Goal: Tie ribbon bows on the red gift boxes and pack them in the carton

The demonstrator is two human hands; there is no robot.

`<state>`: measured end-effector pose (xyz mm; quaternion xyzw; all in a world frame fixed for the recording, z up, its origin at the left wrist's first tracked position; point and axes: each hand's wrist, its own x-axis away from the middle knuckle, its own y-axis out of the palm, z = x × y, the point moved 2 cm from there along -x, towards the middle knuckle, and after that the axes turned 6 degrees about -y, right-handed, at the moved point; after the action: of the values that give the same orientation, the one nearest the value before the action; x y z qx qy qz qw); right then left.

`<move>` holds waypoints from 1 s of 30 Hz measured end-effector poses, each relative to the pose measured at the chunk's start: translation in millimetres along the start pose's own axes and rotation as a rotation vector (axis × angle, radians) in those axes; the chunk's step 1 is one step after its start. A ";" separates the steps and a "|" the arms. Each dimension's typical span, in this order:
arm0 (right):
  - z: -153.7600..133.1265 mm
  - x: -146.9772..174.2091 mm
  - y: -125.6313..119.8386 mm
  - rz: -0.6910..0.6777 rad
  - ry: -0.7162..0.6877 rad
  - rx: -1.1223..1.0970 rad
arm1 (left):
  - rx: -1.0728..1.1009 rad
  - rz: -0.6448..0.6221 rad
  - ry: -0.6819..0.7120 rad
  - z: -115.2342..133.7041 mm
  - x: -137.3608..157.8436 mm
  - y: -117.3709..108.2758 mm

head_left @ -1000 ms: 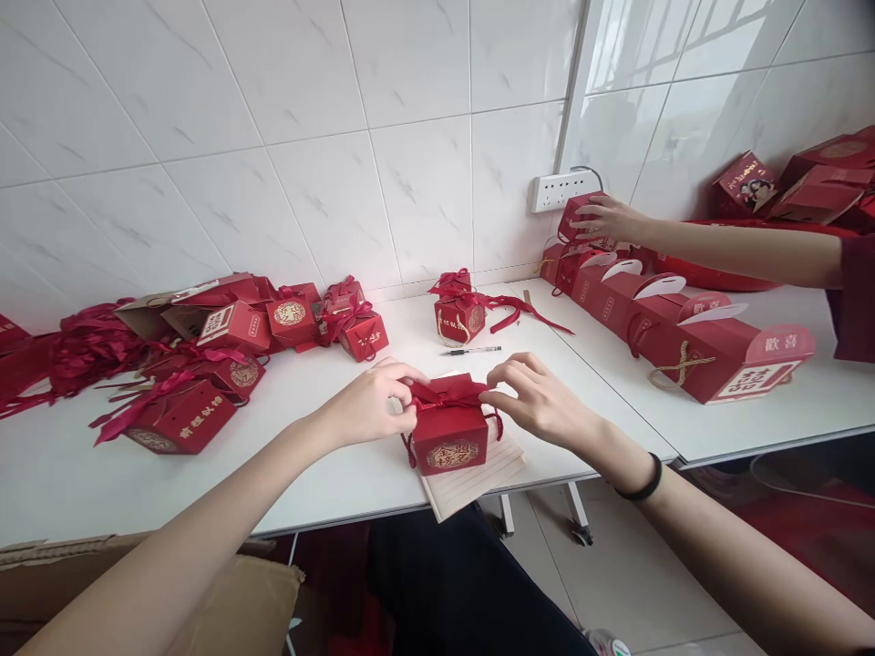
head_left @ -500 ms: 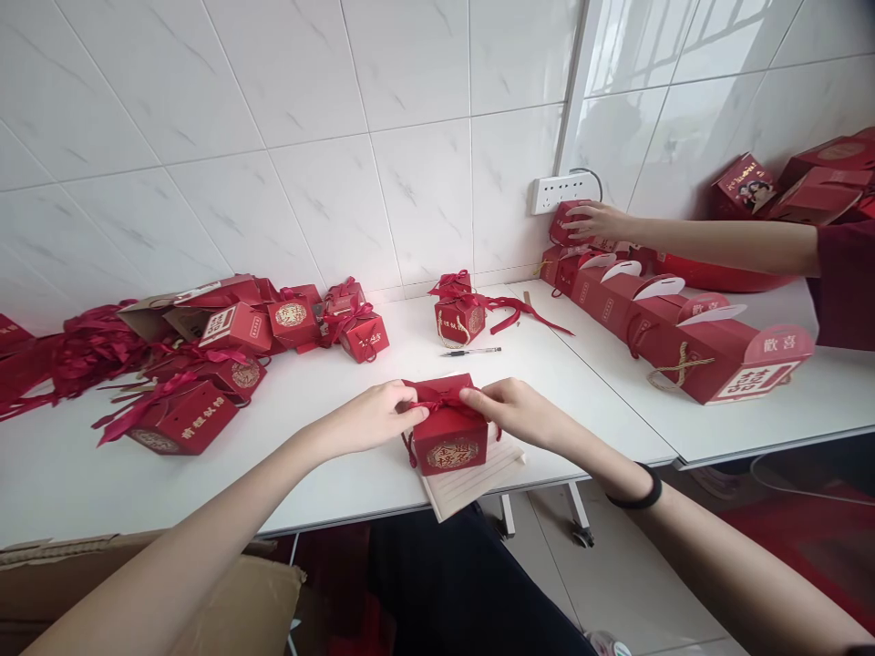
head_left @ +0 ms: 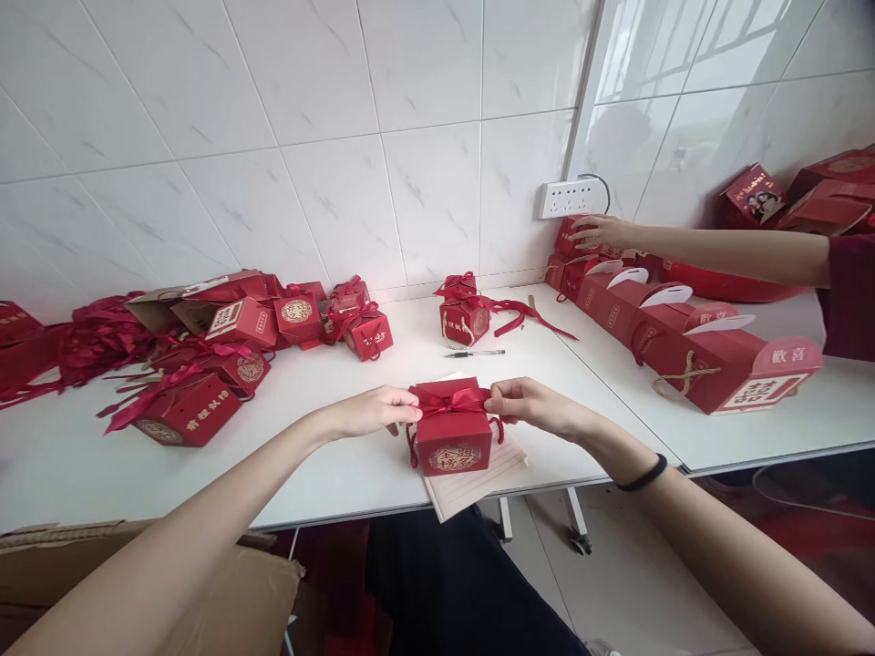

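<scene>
A red gift box point(head_left: 454, 454) with gold lettering stands on a lined notepad point(head_left: 471, 487) near the table's front edge. Across its top lies a red ribbon point(head_left: 454, 399) with a bow shape in the middle. My left hand point(head_left: 383, 410) pinches the ribbon at the box's left side. At the right side, my right hand point(head_left: 523, 401) grips the ribbon's other part between thumb and fingers. Dark red cord handles hang at both sides of the box. A pen point(head_left: 475, 353) lies behind it.
Red boxes point(head_left: 301, 319) and a bundle of ribbon point(head_left: 102, 342) are piled at left. A small tied box point(head_left: 465, 319) stands at the back. At right is a row of handled boxes point(head_left: 656, 333), where another person's hand point(head_left: 605, 230) touches a box. A cardboard carton point(head_left: 239, 592) sits below.
My hands have moved apart, pulling the ribbon outward to both sides, and the bow looks wider and flatter. The other person's hand stays on the box at the back right.
</scene>
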<state>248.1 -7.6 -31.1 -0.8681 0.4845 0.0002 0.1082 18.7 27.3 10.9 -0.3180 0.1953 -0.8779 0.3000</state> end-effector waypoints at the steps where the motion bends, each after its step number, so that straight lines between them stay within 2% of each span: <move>1: -1.2 0.2 -3.0 -0.020 0.016 0.025 | 0.008 -0.004 -0.002 -0.4 -0.3 0.1; 2: -3.5 -0.4 -6.6 -0.011 0.032 0.077 | 0.008 0.001 -0.005 -0.5 -0.5 0.1; 4: -12.1 -4.9 -14.1 0.109 0.031 0.246 | -0.025 0.040 -0.009 -0.2 -0.9 0.3; 6: -25.8 -14.5 -16.5 0.248 -0.053 0.427 | -0.092 0.103 -0.016 0.7 -0.9 0.9; 7: -33.1 -21.1 -14.2 0.269 -0.111 0.499 | -0.133 0.144 -0.019 1.5 -0.6 1.1; 9: -44.6 -36.5 -3.6 0.175 -0.187 0.609 | -0.215 0.240 -0.023 3.5 1.0 1.6; 12: -50.6 -57.5 14.5 -0.052 -0.145 0.697 | -0.314 0.376 -0.038 7.8 5.5 2.1; 15: -48.1 -69.3 21.6 -0.111 -0.080 0.690 | -0.410 0.466 -0.012 14.1 9.7 4.1; 21: -40.9 -71.8 15.9 -0.008 -0.043 0.552 | -0.502 0.531 0.217 24.3 5.4 17.4; 26: -38.5 -72.9 15.0 0.080 -0.033 0.531 | -0.433 0.575 0.269 21.6 -4.0 25.8; 30: -33.6 -82.4 18.6 0.147 -0.028 0.543 | -0.416 0.580 0.252 18.5 -7.7 27.5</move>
<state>185.2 45.9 6.9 -0.7697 0.5272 -0.1097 0.3431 47.0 9.0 6.1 -0.1932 0.4865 -0.7302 0.4390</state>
